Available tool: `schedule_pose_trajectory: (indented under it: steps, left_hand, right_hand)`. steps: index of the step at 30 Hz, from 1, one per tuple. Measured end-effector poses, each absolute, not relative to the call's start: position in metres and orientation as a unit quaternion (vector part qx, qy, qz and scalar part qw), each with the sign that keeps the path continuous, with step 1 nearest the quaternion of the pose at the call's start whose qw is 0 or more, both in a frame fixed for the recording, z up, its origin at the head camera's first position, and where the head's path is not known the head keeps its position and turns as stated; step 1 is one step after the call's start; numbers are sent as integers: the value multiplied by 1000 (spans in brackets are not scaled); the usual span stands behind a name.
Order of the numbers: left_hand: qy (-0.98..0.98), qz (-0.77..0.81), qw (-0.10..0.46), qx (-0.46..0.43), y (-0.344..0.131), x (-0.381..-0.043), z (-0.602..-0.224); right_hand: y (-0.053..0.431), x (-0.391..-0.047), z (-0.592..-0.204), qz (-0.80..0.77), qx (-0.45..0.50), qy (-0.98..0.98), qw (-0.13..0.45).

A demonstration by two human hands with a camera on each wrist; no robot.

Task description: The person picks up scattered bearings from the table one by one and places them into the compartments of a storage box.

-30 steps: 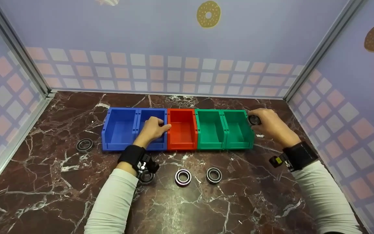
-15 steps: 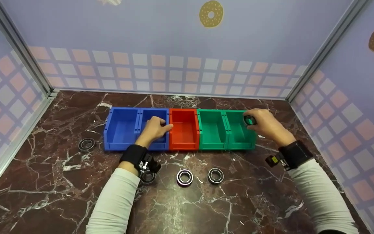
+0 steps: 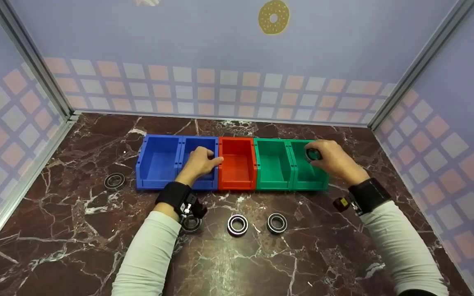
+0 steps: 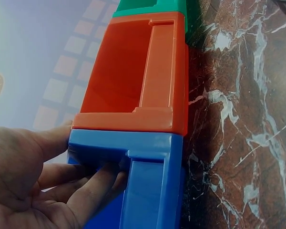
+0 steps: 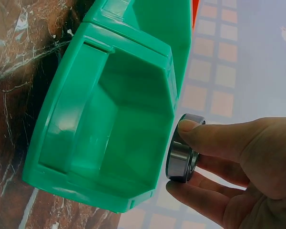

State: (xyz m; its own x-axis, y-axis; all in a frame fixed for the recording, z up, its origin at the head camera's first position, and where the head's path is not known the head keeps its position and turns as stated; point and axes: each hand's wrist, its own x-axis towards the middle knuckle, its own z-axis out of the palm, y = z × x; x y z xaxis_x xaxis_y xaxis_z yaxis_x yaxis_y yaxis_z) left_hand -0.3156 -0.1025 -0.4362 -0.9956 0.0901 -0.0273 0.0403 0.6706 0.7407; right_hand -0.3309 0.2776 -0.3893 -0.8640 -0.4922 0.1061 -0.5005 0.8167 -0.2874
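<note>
Lavender walls (image 3: 212,33) printed with pink and white squares, behind a dark red-brown table (image 3: 68,255) of glossy, white-veined marble pattern. At far left, a flat, dark-faced metal ring bearing (image 3: 106,182); beside it, an open-topped blue plastic bin (image 3: 156,183). Next, grips with left hand (image 3: 200,163), fingers curled inside a matching blue plastic bin (image 3: 207,184), thumb over the wall bordering a red plastic bin (image 3: 237,185); best kept firm, to steady the row. In front, three more ring bearings (image 3: 230,226), one partly behind a black wrist camera (image 3: 198,209). Farther right, a green plastic bin (image 3: 274,185), then its smooth, slick-looking twin (image 3: 309,185). Over that last opening, pinches a polished steel bearing (image 5: 180,160) on edge with right hand (image 3: 335,159), thumb and fingertips parted only by its width. Best, if setting it down, to lower deep, tilt flat and release gently.
</note>
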Motion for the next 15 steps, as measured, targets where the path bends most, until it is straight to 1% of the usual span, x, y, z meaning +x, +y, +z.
schedule_pose_trajectory:
  steps: [3,11,15]
  left_hand:
    - [915,400,22,40,-103,-315,-436]
    - [912,408,36,28,-101,-315,-436]
    - [913,406,28,30,-101,-315,-437]
  right_hand:
    - [276,-332,-391,160,256,-953,5]
    - [274,-334,-397,161,255,-953,-7]
    - [274,-337,-402,161,253,-954,-8]
